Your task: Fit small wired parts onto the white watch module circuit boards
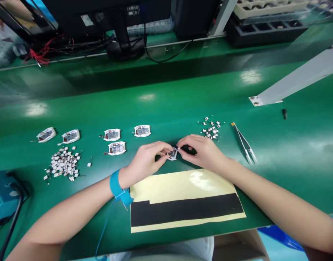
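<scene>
In the middle of the bench, my left hand [152, 156] grips a small white-framed circuit board assembly [173, 155] between thumb and fingers. A blue wrist strap [119, 186] is round my left wrist. My right hand [200, 150] meets the assembly from the other side, thumb and forefinger pinched at its upper right corner on a tiny part too small to name. Just below both hands lies a yellow sheet [179, 185] with a black strip [188, 208] across it.
Several similar white-framed assemblies [142, 131] lie to the left, above a pile of small silvery parts [65, 164]. To the right are a smaller pile of parts [212, 129] and tweezers [244, 145]. A grey metal brace [296, 76] and a monitor stand [124, 45] stand behind.
</scene>
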{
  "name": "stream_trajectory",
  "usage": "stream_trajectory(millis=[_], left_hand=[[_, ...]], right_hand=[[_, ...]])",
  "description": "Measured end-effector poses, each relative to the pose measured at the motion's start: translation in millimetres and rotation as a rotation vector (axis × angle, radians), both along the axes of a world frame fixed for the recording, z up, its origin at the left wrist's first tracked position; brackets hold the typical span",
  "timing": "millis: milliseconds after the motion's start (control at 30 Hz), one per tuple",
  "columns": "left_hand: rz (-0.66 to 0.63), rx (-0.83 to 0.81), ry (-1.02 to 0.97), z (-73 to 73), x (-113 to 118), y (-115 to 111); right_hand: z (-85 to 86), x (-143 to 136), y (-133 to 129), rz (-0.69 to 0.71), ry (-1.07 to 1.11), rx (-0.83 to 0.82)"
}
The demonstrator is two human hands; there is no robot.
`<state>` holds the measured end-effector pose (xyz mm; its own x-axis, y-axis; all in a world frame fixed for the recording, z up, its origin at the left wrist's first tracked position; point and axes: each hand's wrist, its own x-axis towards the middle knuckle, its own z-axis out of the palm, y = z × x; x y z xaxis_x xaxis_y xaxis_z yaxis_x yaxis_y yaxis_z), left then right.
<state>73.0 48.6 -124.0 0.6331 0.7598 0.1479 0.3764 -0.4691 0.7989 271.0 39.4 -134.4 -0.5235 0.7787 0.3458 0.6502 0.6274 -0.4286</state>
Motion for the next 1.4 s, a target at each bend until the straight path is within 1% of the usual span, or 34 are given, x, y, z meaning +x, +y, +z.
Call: stream_trajectory(millis=[67, 133, 233, 300, 333, 400, 467, 500, 567, 633, 800, 1133, 1400], left_hand=[[0.080, -0.122, -0.014, 0.1, 1, 0], [0.129, -0.200, -0.043, 0.2, 2, -1], [0.147, -0.231, -0.091, 1.1, 1, -1], [0.137, -0.147, -0.088, 3.0, -2, 1], [0.126, -0.063, -0.066, 4.1, -3, 2], [0.079, 0.158, 0.001, 5.9, -6, 5], [-0.005, 0.362, 0.082, 6.2, -8, 7], [-0.052, 0.438, 0.119, 5.8, -9, 8], [-0.129, 0.532, 0.183, 4.2, -9, 8], [-0.159, 0.592, 0.238, 2.5, -7, 8], [-0.180, 0.676, 0.309, -0.6, -4, 9], [-0.122, 0.695, 0.438, 0.0, -1, 3], [-0.085, 0.712, 0.465, -2.5, 1, 2]], right_hand=[[1.3, 5, -2, -0.009, -0.006, -0.029], [4.6, 8, -5, -0.017, -0.043, -0.044], [9.9, 7, -9, -0.067, -0.056, -0.091], [10.2, 3, -12, -0.102, -0.047, -0.135], [8.8, 0, -13, -0.109, -0.049, -0.146], [3.2, -6, -14, -0.091, -0.047, -0.138], [-3.9, -10, -14, -0.055, 0.016, -0.142], [-7.0, -11, -13, -0.040, 0.060, -0.157], [-11.1, -11, -12, -0.024, 0.135, -0.199], [-12.3, -10, -11, -0.018, 0.170, -0.219], [-10.3, -9, -8, 0.010, 0.202, -0.222], [-8.6, -8, -7, 0.004, 0.152, -0.239], [-11.5, -8, -6, 0.020, 0.134, -0.210]])
